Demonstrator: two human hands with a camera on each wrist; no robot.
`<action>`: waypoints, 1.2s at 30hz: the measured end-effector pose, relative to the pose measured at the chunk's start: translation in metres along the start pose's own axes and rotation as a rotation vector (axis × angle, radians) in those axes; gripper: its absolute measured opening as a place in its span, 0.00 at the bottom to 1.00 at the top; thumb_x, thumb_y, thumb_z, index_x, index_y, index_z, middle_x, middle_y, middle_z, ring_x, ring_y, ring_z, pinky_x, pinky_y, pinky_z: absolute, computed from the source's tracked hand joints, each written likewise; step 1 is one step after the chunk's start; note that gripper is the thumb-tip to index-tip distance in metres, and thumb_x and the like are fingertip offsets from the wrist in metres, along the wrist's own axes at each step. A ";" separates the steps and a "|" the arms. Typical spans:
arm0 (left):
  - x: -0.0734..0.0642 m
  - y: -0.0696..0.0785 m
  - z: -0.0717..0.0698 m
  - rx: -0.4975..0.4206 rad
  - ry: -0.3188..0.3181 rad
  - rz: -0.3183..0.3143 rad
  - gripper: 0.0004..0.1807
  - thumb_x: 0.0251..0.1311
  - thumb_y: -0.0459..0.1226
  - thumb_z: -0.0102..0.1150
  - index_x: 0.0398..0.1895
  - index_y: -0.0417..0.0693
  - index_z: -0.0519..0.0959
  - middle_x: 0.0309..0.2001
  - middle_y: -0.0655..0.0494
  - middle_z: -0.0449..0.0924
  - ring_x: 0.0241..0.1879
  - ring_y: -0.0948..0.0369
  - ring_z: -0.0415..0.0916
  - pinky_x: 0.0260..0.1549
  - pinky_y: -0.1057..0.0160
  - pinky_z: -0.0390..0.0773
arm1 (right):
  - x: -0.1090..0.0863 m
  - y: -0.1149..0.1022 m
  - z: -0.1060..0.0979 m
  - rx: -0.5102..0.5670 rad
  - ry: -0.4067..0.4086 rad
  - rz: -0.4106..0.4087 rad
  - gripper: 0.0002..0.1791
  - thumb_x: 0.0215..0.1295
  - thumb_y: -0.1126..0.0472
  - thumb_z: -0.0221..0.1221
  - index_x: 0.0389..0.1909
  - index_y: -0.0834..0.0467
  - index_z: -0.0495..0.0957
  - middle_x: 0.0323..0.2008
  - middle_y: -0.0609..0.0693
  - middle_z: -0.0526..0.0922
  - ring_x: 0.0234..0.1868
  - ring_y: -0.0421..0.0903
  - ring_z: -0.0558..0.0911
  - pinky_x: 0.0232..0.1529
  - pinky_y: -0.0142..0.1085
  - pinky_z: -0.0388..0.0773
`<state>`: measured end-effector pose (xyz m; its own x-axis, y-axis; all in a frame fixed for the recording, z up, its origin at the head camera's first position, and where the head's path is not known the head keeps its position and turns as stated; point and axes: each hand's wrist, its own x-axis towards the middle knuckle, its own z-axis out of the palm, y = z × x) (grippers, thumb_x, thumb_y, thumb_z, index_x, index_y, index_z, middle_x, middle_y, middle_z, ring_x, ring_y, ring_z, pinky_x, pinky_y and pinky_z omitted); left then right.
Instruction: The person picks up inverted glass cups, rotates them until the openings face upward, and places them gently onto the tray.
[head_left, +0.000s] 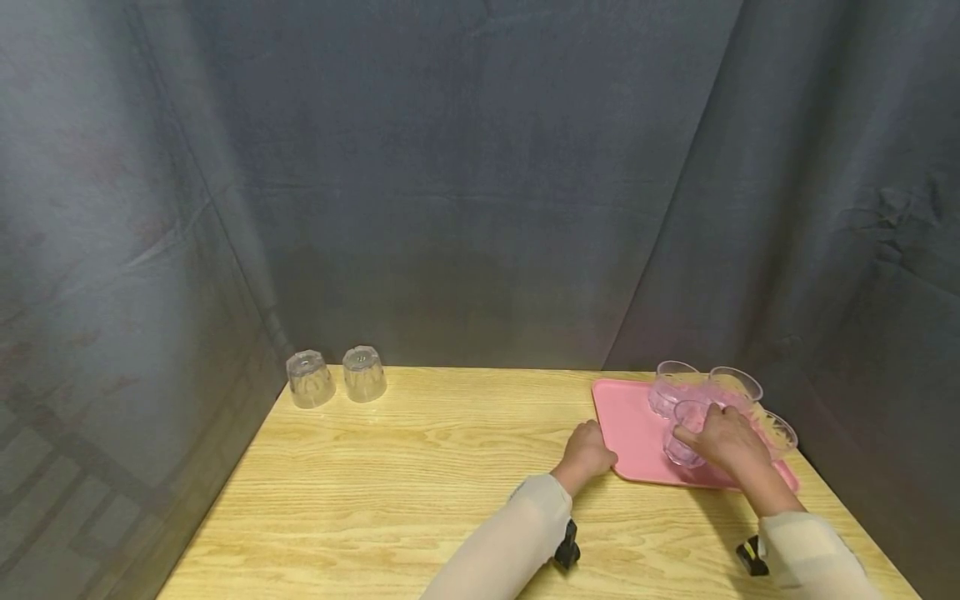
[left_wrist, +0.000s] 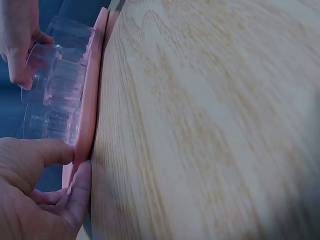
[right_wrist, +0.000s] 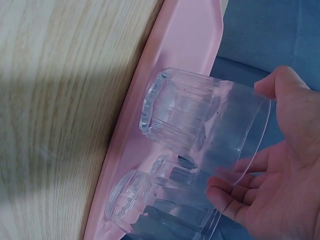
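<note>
A pink tray (head_left: 630,433) lies at the right of the table and carries several clear, upright tumblers. My left hand (head_left: 587,452) pinches the tray's left edge near its front corner. In the left wrist view the thumb (left_wrist: 55,151) presses on the rim and the fingers tuck beneath it. Over the tray, my right hand (head_left: 729,437) grips the front-left tumbler (head_left: 682,450) by its rim. From the right wrist, that tumbler (right_wrist: 185,107) shows the thumb on one side of its rim and fingers on the other; its base looks to be on or just above the tray.
Two more clear tumblers stand upside down at the table's far left corner, one (head_left: 311,382) beside the other (head_left: 364,377). Behind the held one are further tumblers (head_left: 663,400) on the tray. Grey curtains (head_left: 465,208) enclose the wooden table (head_left: 360,492) at the back and sides.
</note>
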<state>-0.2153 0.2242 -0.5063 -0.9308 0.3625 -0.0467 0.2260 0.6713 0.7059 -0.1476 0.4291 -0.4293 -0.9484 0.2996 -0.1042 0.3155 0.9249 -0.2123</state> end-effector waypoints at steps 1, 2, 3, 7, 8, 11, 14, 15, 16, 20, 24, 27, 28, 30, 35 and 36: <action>0.000 0.000 0.000 -0.003 0.000 -0.001 0.16 0.48 0.32 0.73 0.39 0.43 0.78 0.32 0.55 0.72 0.30 0.61 0.66 0.35 0.66 0.75 | 0.000 0.000 0.000 -0.001 -0.004 0.002 0.61 0.63 0.30 0.56 0.63 0.88 0.52 0.59 0.88 0.55 0.60 0.83 0.61 0.55 0.73 0.68; 0.000 0.000 -0.001 -0.004 -0.001 -0.001 0.16 0.48 0.32 0.73 0.39 0.43 0.78 0.32 0.55 0.72 0.30 0.61 0.66 0.35 0.66 0.75 | 0.000 -0.001 0.001 0.000 -0.009 0.006 0.62 0.63 0.30 0.56 0.63 0.88 0.52 0.59 0.87 0.55 0.61 0.83 0.61 0.56 0.73 0.68; -0.001 0.000 -0.001 -0.005 -0.001 -0.001 0.16 0.48 0.32 0.73 0.39 0.42 0.78 0.32 0.55 0.72 0.31 0.61 0.66 0.36 0.66 0.75 | 0.000 -0.001 0.001 0.002 -0.016 0.011 0.63 0.63 0.29 0.56 0.64 0.88 0.51 0.59 0.87 0.54 0.61 0.83 0.60 0.56 0.73 0.67; -0.002 0.000 -0.003 0.001 0.000 0.002 0.15 0.49 0.32 0.73 0.39 0.43 0.78 0.32 0.55 0.72 0.31 0.61 0.66 0.36 0.66 0.74 | 0.001 -0.004 0.001 0.005 -0.027 0.027 0.64 0.63 0.29 0.56 0.66 0.87 0.50 0.62 0.87 0.52 0.63 0.83 0.57 0.57 0.74 0.65; -0.002 0.000 -0.003 0.003 0.001 0.003 0.15 0.49 0.32 0.72 0.38 0.43 0.78 0.32 0.55 0.72 0.30 0.61 0.66 0.35 0.66 0.74 | 0.001 -0.004 0.000 0.006 -0.029 0.028 0.64 0.63 0.28 0.56 0.66 0.87 0.49 0.62 0.87 0.52 0.64 0.83 0.57 0.57 0.74 0.65; -0.002 -0.002 -0.003 0.006 0.004 0.006 0.14 0.49 0.32 0.72 0.38 0.43 0.78 0.32 0.56 0.72 0.30 0.61 0.65 0.35 0.66 0.74 | 0.002 -0.006 0.000 0.005 -0.036 0.038 0.65 0.63 0.29 0.56 0.67 0.87 0.47 0.63 0.87 0.50 0.65 0.83 0.54 0.58 0.75 0.63; -0.002 -0.002 -0.004 0.005 0.008 0.000 0.14 0.49 0.33 0.72 0.38 0.43 0.78 0.32 0.55 0.72 0.30 0.61 0.66 0.35 0.66 0.74 | 0.002 -0.007 0.000 0.003 -0.045 0.039 0.66 0.62 0.28 0.56 0.68 0.86 0.47 0.64 0.87 0.49 0.66 0.83 0.53 0.58 0.75 0.63; -0.002 -0.002 -0.004 0.005 0.009 -0.002 0.14 0.49 0.33 0.72 0.38 0.43 0.78 0.32 0.55 0.72 0.30 0.61 0.66 0.35 0.65 0.75 | 0.003 -0.007 0.000 0.000 -0.047 0.038 0.66 0.63 0.28 0.56 0.68 0.86 0.47 0.64 0.87 0.49 0.66 0.83 0.53 0.58 0.75 0.63; -0.002 -0.003 -0.004 0.004 0.011 -0.006 0.14 0.50 0.33 0.72 0.38 0.43 0.78 0.32 0.55 0.72 0.30 0.61 0.66 0.35 0.65 0.75 | 0.003 -0.007 0.000 -0.002 -0.046 0.032 0.66 0.63 0.28 0.56 0.68 0.86 0.47 0.64 0.87 0.49 0.66 0.83 0.53 0.58 0.75 0.64; -0.003 -0.004 -0.006 -0.001 0.011 -0.003 0.14 0.50 0.32 0.71 0.38 0.43 0.77 0.32 0.55 0.72 0.30 0.61 0.66 0.34 0.65 0.75 | 0.003 -0.008 0.000 -0.014 -0.037 0.012 0.65 0.63 0.27 0.54 0.67 0.87 0.48 0.64 0.87 0.50 0.65 0.83 0.55 0.56 0.74 0.66; -0.003 -0.005 -0.008 -0.024 0.001 0.007 0.13 0.49 0.32 0.70 0.36 0.43 0.77 0.31 0.56 0.71 0.29 0.61 0.65 0.32 0.65 0.72 | 0.003 -0.007 0.000 -0.021 -0.024 -0.013 0.65 0.63 0.27 0.53 0.66 0.87 0.50 0.63 0.87 0.52 0.64 0.83 0.57 0.54 0.74 0.69; -0.005 -0.004 -0.011 -0.055 -0.016 0.004 0.13 0.49 0.32 0.71 0.34 0.44 0.76 0.30 0.56 0.71 0.27 0.60 0.64 0.29 0.66 0.70 | 0.002 -0.005 -0.001 -0.025 -0.013 -0.036 0.63 0.64 0.28 0.53 0.65 0.88 0.51 0.62 0.88 0.53 0.63 0.83 0.59 0.53 0.73 0.70; -0.005 -0.004 -0.012 -0.061 -0.023 0.004 0.12 0.49 0.32 0.71 0.34 0.44 0.75 0.29 0.57 0.70 0.27 0.60 0.63 0.28 0.66 0.70 | 0.002 -0.005 -0.002 -0.027 -0.010 -0.041 0.62 0.65 0.29 0.53 0.65 0.88 0.51 0.62 0.88 0.54 0.62 0.83 0.60 0.52 0.72 0.71; -0.007 -0.003 -0.015 -0.067 -0.040 0.000 0.12 0.51 0.33 0.71 0.33 0.45 0.76 0.29 0.57 0.71 0.26 0.60 0.63 0.26 0.66 0.68 | 0.001 -0.003 -0.002 -0.028 -0.009 -0.047 0.61 0.65 0.30 0.52 0.64 0.88 0.51 0.62 0.88 0.54 0.62 0.83 0.60 0.52 0.72 0.71; -0.010 -0.001 -0.023 -0.082 -0.082 -0.024 0.18 0.57 0.37 0.68 0.50 0.41 0.79 0.34 0.54 0.78 0.23 0.59 0.67 0.26 0.66 0.70 | 0.001 0.002 -0.002 -0.036 0.002 -0.068 0.61 0.66 0.30 0.51 0.64 0.89 0.52 0.62 0.89 0.54 0.62 0.84 0.60 0.52 0.72 0.71; -0.010 0.000 -0.025 -0.072 -0.085 -0.024 0.21 0.58 0.38 0.68 0.54 0.41 0.79 0.37 0.54 0.80 0.24 0.60 0.68 0.27 0.66 0.72 | 0.001 0.004 -0.002 -0.040 0.008 -0.077 0.61 0.67 0.30 0.51 0.63 0.89 0.52 0.61 0.89 0.55 0.61 0.84 0.61 0.52 0.72 0.71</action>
<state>-0.2131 0.2039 -0.4883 -0.9074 0.4021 -0.1220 0.1794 0.6333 0.7528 -0.1477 0.4334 -0.4282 -0.9700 0.2290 -0.0816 0.2403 0.9538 -0.1805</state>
